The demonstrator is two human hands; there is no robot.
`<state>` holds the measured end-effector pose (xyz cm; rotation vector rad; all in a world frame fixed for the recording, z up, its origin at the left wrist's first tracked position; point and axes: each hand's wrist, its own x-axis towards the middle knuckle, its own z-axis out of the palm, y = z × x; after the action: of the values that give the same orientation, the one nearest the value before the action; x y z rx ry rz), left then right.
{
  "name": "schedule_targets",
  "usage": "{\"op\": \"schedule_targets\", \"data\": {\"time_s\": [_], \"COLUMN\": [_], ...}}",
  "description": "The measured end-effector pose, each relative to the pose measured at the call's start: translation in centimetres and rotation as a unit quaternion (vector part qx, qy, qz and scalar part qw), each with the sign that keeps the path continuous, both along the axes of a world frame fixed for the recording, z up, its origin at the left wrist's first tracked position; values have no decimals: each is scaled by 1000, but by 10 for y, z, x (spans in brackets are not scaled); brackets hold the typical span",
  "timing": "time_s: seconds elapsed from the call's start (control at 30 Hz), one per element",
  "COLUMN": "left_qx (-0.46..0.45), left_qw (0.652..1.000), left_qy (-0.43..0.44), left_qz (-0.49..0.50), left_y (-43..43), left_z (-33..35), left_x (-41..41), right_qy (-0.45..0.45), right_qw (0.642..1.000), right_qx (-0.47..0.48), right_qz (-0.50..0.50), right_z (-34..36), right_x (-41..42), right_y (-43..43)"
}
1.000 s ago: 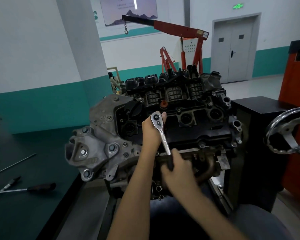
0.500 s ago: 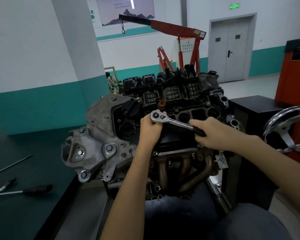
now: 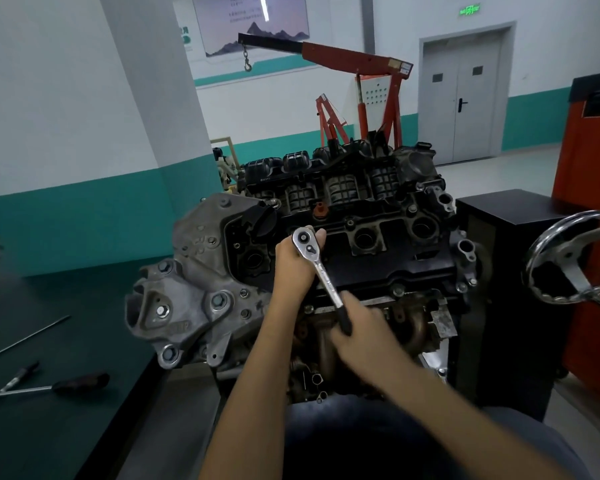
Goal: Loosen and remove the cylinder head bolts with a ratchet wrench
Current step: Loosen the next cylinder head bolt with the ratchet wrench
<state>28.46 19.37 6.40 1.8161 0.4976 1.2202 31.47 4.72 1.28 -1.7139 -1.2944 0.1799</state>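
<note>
A chrome ratchet wrench (image 3: 317, 268) stands on the black cylinder head cover (image 3: 378, 258) of an engine mounted on a stand. Its round head sits near the cover's left end and its handle slants down toward me. My left hand (image 3: 293, 261) holds the ratchet's head from below, fingers curled round it. My right hand (image 3: 361, 327) grips the black handle end, slightly blurred. The bolt and socket under the ratchet head are hidden by my left hand.
A steel handwheel (image 3: 575, 258) sticks out at the right beside a black cabinet (image 3: 506, 271). On the green bench at the left lie a screwdriver (image 3: 59, 384) and a thin rod (image 3: 25, 337). A red engine crane (image 3: 361, 81) stands behind.
My right hand has swung the ratchet handle from pointing right across the cover back down toward me. My left hand stays on the ratchet head.
</note>
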Motion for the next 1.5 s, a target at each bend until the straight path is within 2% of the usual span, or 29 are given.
{"op": "schedule_targets", "data": {"time_s": [0.1,0.2,0.27,0.33,0.43,0.53,0.63,0.77,0.87,0.97,1.03,1.1,1.2,1.27,1.33,1.4,1.5], "left_qx": [17,10,-21,-34,-43,-49,-11,-2,31,27,9,0,-9,-4,10,18,0], "left_qw": [999,999,998,997,997,998,1000,998,995,996,997,997,997,997,998,998,999], "left_qy": [14,-7,-42,-54,-62,-42,-16,18,40,0,-36,-52,-65,-74,-66,-52,-37], "left_qz": [-32,-39,-45,-42,-29,18,7,-67,-81,-82,-62,-50,-41,-22,4,11,-18], "left_y": [-1,0,0,-2,-9,-12,-9,-3,-4,-13,-17,-16,-16,-17,-17,-16,-12], "left_z": [2,1,-1,-5,-4,0,3,7,11,10,5,-1,-2,-1,-1,0,2], "left_x": [-1,-2,-4,-5,0,1,-8,-20,-21,-15,-11,-8,-3,0,1,0,-4], "right_qy": [-151,-305,-355,-310,-115,29,62,-69,-201,-335,-360,-304,-107,13,95,121,18], "right_qw": [986,943,924,944,993,999,998,996,972,930,921,946,994,999,993,990,1000], "right_qx": [-64,-130,-142,-111,-24,27,31,-53,-117,-148,-147,-112,-13,27,56,65,9], "right_qz": [15,30,22,3,-9,-26,-11,27,45,25,8,3,-7,-32,-34,-22,-5], "right_z": [37,81,88,70,22,-6,-11,11,48,82,83,62,12,-11,-20,-19,-4], "right_x": [61,97,99,85,35,-22,-40,13,66,99,105,94,40,-2,-35,-46,-9], "right_y": [-21,-20,-14,-16,-17,8,21,-2,-16,-15,-14,-16,-15,2,20,25,5]}}
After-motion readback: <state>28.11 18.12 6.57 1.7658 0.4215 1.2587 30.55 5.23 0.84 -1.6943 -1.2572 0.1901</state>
